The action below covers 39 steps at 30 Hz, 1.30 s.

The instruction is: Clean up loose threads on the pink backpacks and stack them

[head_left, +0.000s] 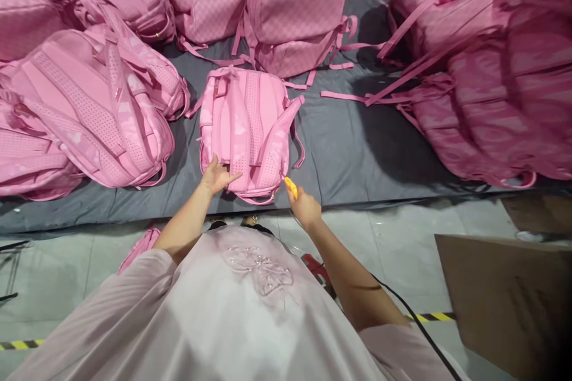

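Observation:
A pink backpack [253, 125] lies on the grey-covered table with its padded back and shoulder straps facing up. At its near left corner, my left hand [217, 178] rests against the bag, with thumb and a finger stretched apart beside the left strap. Some of that hand's fingers are hard to make out. My right hand [305, 208] is closed around yellow-handled thread snips [291, 187]. Their dark tip points at the bag's near right edge, by the lower end of the right strap; whether it touches is unclear.
More pink backpacks [96, 107] crowd the left side. Checked ones [297, 12] stand at the back, and camouflage ones [482, 95] on the right trail loose straps. The table [339, 161] ends just in front of me. A cardboard box [504, 292] stands on the floor at right.

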Tool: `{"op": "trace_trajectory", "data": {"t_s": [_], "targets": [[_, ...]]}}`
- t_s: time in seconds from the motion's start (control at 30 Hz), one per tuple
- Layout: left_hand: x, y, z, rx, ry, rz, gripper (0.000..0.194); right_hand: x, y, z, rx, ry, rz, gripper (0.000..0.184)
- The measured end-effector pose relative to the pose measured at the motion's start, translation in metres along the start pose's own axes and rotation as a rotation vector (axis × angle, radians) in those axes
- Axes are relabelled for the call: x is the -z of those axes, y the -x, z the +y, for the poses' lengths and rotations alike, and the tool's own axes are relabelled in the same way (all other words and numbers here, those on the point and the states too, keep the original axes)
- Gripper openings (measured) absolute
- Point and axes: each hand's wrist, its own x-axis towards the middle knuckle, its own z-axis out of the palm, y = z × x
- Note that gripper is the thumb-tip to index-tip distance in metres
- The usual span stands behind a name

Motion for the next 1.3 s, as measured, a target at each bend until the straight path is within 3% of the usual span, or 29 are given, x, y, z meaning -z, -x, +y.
{"op": "trace_trajectory", "data": {"t_s": [0.13, 0.37, 0.53, 0.67, 0.73, 0.87, 1.0, 1.1, 1.17, 1.2, 1.23, 1.3], "targets": [[0.002, -0.002, -0.004, -0.025, 0.020, 0.001, 0.058, 0.003, 0.009, -0.002, -0.026, -0.072, 0.011, 0.043], [0.003, -0.002, 0.006, 0.022, 0.005, 0.086, 0.069, -0.007, 0.071, 0.015, -0.118, -0.164, 0.019, 0.045], [0.011, -0.001, 0.011, 0.057, -0.023, -0.032, 0.072, -0.002, 0.048, -0.011, -0.098, -0.216, 0.029, 0.046], [0.020, 0.001, 0.015, 0.124, -0.065, -0.007, 0.075, 0.005, 0.037, -0.019, -0.119, -0.209, 0.005, 0.046], [0.024, 0.001, 0.015, 0.130, -0.054, 0.028, 0.071, 0.004, 0.053, -0.014, -0.124, -0.190, 0.020, 0.044], [0.023, 0.000, 0.014, 0.130, -0.006, 0.024, 0.067, -0.007, 0.112, -0.005, -0.145, -0.128, 0.017, 0.041], [0.009, 0.001, 0.013, 0.162, -0.055, -0.019, 0.064, -0.023, 0.141, -0.020, -0.069, -0.041, -0.061, 0.036], [-0.002, 0.014, 0.005, 0.082, -0.346, 0.123, 0.053, -0.034, 0.133, -0.033, -0.048, -0.027, -0.045, 0.035], [-0.007, 0.027, -0.007, -0.157, -0.740, 0.314, 0.052, -0.040, 0.125, -0.035, -0.058, -0.035, -0.072, 0.035], [-0.008, 0.033, -0.015, -0.318, -0.966, 0.352, 0.058, -0.042, 0.123, -0.035, -0.067, -0.040, -0.092, 0.035], [-0.009, 0.037, -0.024, -0.472, -1.187, 0.317, 0.065, -0.044, 0.122, -0.034, -0.074, -0.046, -0.109, 0.035], [-0.010, 0.038, -0.041, -0.646, -1.563, 0.083, 0.074, -0.043, 0.125, -0.033, -0.078, -0.054, -0.126, 0.035]]}}
